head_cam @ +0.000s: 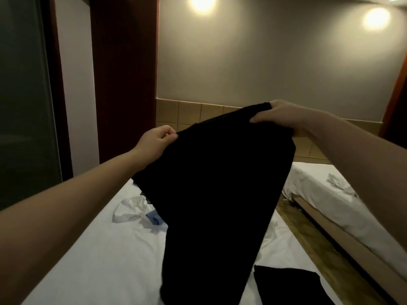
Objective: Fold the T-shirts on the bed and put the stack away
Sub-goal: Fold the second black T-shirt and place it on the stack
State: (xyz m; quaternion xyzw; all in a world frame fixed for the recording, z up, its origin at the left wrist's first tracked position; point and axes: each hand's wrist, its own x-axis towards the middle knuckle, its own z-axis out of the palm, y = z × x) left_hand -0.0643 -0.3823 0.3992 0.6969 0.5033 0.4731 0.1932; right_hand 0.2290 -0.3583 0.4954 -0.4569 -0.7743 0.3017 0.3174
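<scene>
Black fabric T-shirt (pixel 215 183): held up over the white-sheeted bed (pixel 99 249), hanging down in loose folds.
Left hand (pixel 157 139): closed, pinching the upper left edge of the shirt between thumb and curled fingers.
Right hand (pixel 279 117): closed, gripping the upper right edge, higher than the left.
On the bed, near right: flat folded black garment (pixel 286 287).
On the bed, left of the shirt: crumpled white garment (pixel 130 208), just beside a small blue cloth item (pixel 154 217).
Across a floor gap, right: second white-sheeted bed (pixel 330 194)

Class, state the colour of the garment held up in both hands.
Black; the garment shows plainly in the head view.
</scene>
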